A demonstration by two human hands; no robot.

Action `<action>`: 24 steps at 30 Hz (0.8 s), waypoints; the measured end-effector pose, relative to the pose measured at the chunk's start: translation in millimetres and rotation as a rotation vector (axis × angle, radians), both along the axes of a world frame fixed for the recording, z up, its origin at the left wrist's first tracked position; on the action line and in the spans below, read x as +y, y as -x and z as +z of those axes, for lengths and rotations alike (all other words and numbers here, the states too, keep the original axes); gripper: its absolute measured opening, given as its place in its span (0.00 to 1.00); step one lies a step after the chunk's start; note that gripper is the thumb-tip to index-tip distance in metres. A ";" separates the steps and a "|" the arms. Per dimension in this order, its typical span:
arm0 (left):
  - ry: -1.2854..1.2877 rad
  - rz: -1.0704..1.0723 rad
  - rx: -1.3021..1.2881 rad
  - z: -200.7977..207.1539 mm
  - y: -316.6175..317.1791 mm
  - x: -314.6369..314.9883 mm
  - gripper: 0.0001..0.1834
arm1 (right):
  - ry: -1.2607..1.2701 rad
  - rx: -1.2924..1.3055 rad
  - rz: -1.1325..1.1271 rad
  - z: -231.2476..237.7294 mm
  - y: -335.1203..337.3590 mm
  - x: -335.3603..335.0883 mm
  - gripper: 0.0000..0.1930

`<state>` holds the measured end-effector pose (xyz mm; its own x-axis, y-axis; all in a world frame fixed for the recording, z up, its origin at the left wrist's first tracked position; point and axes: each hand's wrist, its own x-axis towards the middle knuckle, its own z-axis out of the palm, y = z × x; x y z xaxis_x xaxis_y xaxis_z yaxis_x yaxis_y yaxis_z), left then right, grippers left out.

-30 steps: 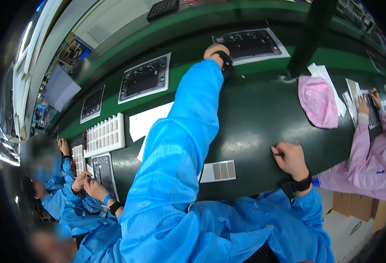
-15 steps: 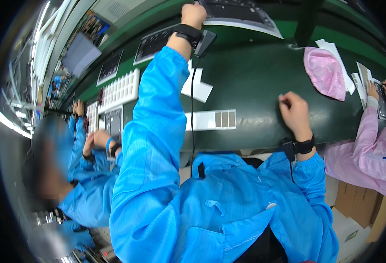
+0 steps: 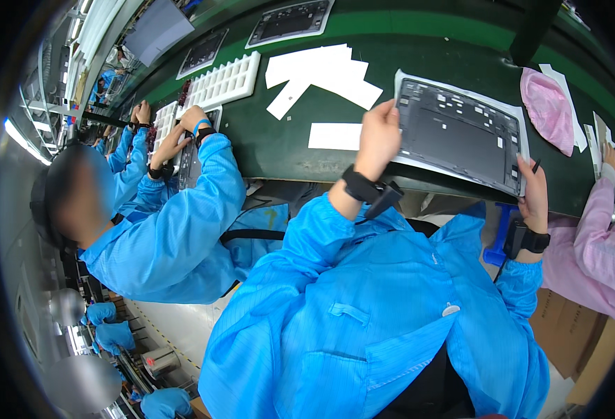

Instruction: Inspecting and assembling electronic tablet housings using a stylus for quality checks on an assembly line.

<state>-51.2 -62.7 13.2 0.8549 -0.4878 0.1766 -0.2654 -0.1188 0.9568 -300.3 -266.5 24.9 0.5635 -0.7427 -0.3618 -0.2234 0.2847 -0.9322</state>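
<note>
The person has a dark panel (image 3: 454, 129) between both hands, over the near edge of the counter (image 3: 265, 150) and right of the middle of the scene. Its white backing (image 3: 524, 133) shows around the rim. The left hand (image 3: 379, 140) pinches the panel's left edge, fingers drawn together; the right hand (image 3: 533, 190) is closed about its near right corner. A thin dark tip (image 3: 537, 166) sticks up beside the right fingers; what it belongs to cannot be told. Whether the panel also rests on the counter is unclear.

As to progress, the handling looks midway: the panel is in both hands and not released. Small white patches dot its far part. A white strip (image 3: 334, 136) lies just left of the left hand, and a fan of white sheets (image 3: 318, 70) farther off, both apart from the panel. How much work remains on it cannot be judged.

At the far left lie two similar panels, one nearer (image 3: 290, 21) and one beyond it (image 3: 203, 52), with a white compartment tray (image 3: 225, 80) nearby. A pink cap (image 3: 546, 110) lies to the right.

No brand or label is legible on the panel; a cardboard box (image 3: 566, 328) at the near right bears faint print, too small to read.
</note>
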 end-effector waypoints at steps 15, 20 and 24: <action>-0.430 -0.215 -0.550 -7.1 35.9 17.4 0.21 | 1.041 0.937 0.170 2.7 -5.9 -43.4 0.27; -0.384 -0.201 -0.630 -5.7 -7.9 72.6 0.22 | 1.051 0.747 -0.091 1.1 7.4 -26.7 0.23; -0.561 -0.193 -0.715 -22.9 -6.5 75.8 0.22 | 0.737 -0.136 0.035 18.5 -39.3 29.0 0.23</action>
